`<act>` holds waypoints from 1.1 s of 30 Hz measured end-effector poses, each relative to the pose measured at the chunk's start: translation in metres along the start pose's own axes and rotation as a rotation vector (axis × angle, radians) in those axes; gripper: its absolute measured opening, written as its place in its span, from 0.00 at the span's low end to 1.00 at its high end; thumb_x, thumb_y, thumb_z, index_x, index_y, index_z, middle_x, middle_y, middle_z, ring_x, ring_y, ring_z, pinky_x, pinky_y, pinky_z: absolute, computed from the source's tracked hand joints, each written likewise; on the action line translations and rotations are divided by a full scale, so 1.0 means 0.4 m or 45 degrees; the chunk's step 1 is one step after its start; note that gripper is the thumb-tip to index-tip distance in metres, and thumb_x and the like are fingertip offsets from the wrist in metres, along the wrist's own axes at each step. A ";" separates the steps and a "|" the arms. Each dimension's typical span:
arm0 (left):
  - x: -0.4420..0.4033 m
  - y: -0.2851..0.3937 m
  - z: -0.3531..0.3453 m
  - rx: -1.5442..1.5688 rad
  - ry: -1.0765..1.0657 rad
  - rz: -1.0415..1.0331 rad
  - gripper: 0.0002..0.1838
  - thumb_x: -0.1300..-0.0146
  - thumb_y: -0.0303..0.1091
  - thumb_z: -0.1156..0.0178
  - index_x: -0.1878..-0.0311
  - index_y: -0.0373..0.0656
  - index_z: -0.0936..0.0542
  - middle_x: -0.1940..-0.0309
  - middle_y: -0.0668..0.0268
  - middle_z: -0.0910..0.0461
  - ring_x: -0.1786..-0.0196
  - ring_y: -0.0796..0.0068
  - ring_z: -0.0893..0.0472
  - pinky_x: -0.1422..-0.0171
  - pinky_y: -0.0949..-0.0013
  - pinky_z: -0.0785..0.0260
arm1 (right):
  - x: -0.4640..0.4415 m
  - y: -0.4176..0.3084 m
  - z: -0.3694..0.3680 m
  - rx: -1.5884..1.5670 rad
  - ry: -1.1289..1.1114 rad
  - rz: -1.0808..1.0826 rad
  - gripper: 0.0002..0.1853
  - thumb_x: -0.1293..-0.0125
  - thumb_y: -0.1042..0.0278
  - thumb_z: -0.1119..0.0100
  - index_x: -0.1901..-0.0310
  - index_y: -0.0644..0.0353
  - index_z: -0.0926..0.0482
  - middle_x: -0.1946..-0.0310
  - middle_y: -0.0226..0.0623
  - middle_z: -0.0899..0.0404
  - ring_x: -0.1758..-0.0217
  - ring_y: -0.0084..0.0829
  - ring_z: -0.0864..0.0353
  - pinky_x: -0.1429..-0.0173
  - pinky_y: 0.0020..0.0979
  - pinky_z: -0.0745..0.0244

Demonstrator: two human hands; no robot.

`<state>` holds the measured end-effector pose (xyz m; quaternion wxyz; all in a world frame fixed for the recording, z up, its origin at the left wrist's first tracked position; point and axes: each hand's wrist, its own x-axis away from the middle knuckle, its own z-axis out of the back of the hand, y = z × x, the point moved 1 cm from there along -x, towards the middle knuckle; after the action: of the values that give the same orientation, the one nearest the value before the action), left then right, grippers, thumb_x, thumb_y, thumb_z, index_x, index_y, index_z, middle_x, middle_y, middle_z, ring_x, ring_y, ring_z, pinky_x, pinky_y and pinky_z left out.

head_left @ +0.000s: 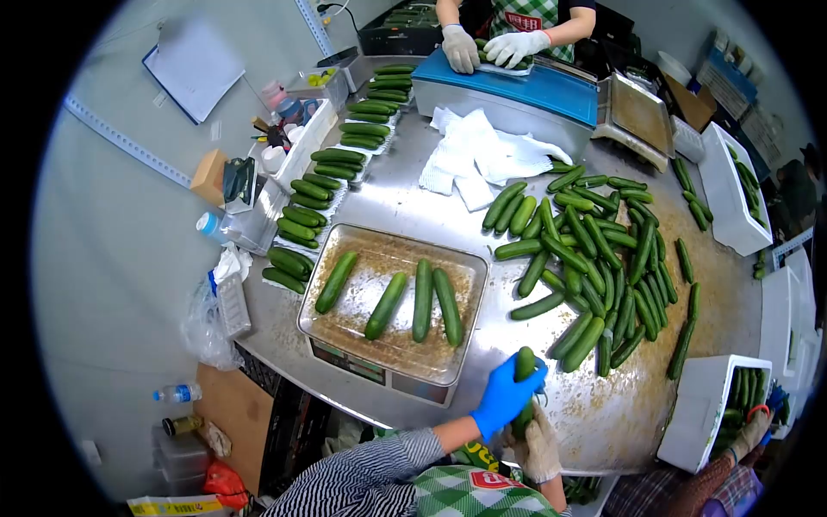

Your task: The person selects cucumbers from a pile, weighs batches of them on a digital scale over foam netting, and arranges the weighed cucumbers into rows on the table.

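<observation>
My left hand [506, 396], in a blue glove, is wrapped around a cucumber [525, 365] held upright near the table's front edge. Just below it, my right hand [537, 446], in a pale knit glove, closes on the same cucumber's lower end; its fingers are partly hidden. To the left, a metal tray [396, 361] rests on a scale [346, 362]. One cucumber [336, 283] lies at the tray's left, and three more, including a middle cucumber [422, 301], lie to its right. A large pile of cucumbers [594, 250] spreads beyond my hands.
Cucumbers in small groups [328, 169] line the table's left side. White cloths [476, 158] lie near a blue-topped machine [508, 82], where a co-worker's gloved hands [517, 48] handle cucumbers. White foam boxes [694, 428] stand at the right, with another person's hand [751, 433] at the nearest.
</observation>
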<state>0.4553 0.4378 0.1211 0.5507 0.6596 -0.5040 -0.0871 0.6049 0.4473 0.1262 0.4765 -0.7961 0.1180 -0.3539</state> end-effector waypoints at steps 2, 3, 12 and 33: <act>0.020 0.090 0.063 -0.014 -0.021 -0.065 0.08 0.28 0.34 0.41 0.57 0.37 0.21 0.73 0.65 0.20 0.70 0.81 0.21 0.62 0.74 0.28 | 0.033 0.004 -0.046 -0.260 -0.160 -0.141 0.43 0.32 0.38 0.41 0.32 0.70 0.40 0.59 0.41 0.27 0.61 0.30 0.29 0.55 0.31 0.33; 0.027 0.113 0.102 -0.009 -0.045 -0.119 0.10 0.27 0.35 0.43 0.58 0.38 0.20 0.76 0.66 0.21 0.72 0.82 0.22 0.65 0.75 0.29 | 0.048 0.006 -0.071 -0.388 -0.245 -0.215 0.43 0.34 0.38 0.39 0.33 0.68 0.40 0.65 0.38 0.28 0.66 0.27 0.32 0.61 0.28 0.35; 0.231 0.300 0.659 -0.153 0.760 -0.678 0.12 0.25 0.36 0.49 0.56 0.37 0.21 0.73 0.64 0.18 0.70 0.76 0.20 0.60 0.72 0.28 | 0.054 0.000 -0.283 -0.280 -0.110 -0.079 0.46 0.40 0.28 0.40 0.39 0.67 0.34 0.71 0.33 0.29 0.71 0.27 0.30 0.62 0.30 0.32; 0.140 0.276 1.332 -1.555 0.971 -0.748 0.17 0.36 0.31 0.40 0.44 0.41 0.21 0.51 0.54 0.19 0.49 0.53 0.19 0.43 0.56 0.27 | -0.007 0.044 -0.608 -0.405 -0.091 0.325 0.33 0.47 0.66 0.28 0.40 0.61 0.31 0.63 0.36 0.26 0.60 0.36 0.23 0.56 0.40 0.26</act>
<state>0.0621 0.0675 0.0341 0.9061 0.3303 0.0531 -0.2589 0.4410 0.2753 0.1819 0.3897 -0.8520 0.2553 -0.2390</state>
